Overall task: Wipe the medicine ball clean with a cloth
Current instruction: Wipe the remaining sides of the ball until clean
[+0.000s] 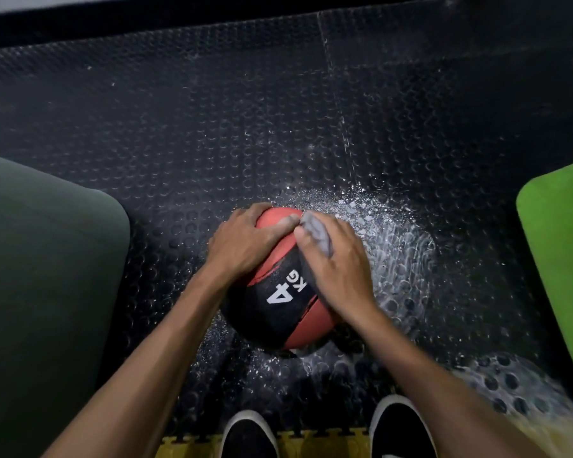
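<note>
currently my left hand (245, 241) braces the heavy, grippy medicine ball (278, 292) on top; right hand (339, 262) presses a bunched cloth (316, 231) against it.

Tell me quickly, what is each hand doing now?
Left hand: open, fingers spread, pressing on the medicine ball.
Right hand: fingers curled over the grey cloth, pressing it on the ball.
</note>
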